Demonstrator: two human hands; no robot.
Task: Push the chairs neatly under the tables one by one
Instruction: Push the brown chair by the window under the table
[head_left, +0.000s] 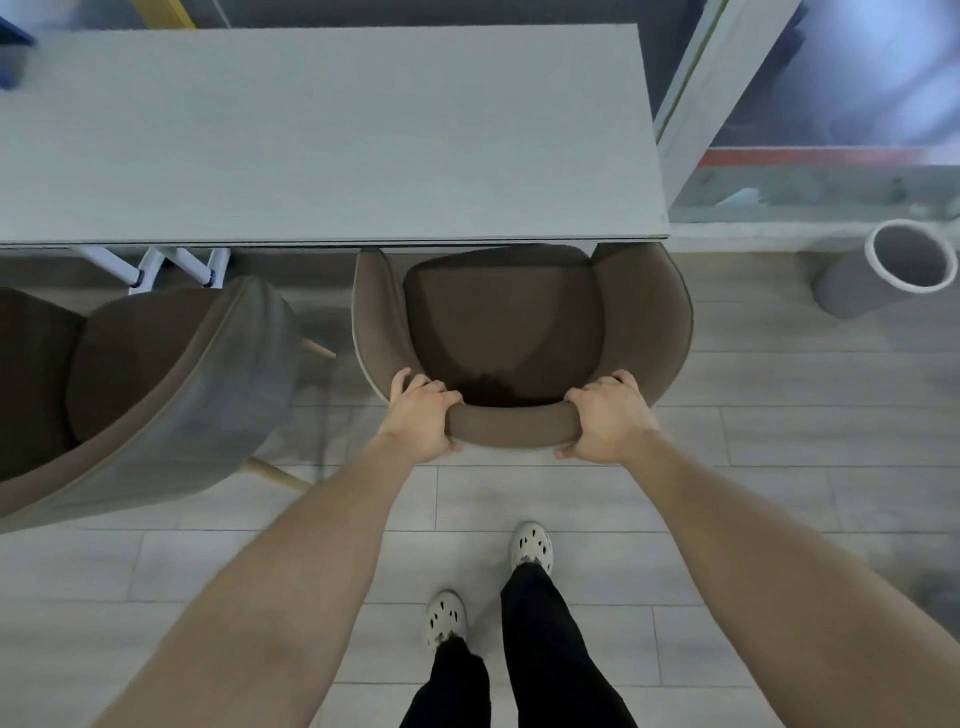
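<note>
Gripping brown chair (504, 317) backrest: left hand (420, 413), right hand (608, 418), seat ahead.

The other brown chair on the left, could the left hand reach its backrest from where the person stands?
Probably yes. The left hand grips the chair at the table, but the other chair stands close beside that forearm with only floor between; it must let go first.

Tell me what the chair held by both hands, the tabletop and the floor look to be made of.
Held chair: brown fabric upholstery, matte, with piped edging. Tabletop: pale grey, matte, faint fine grain; probably laminate or painted board. Floor: light grey planks with visible seams; wood-look laminate or tile, unclear which.
</note>
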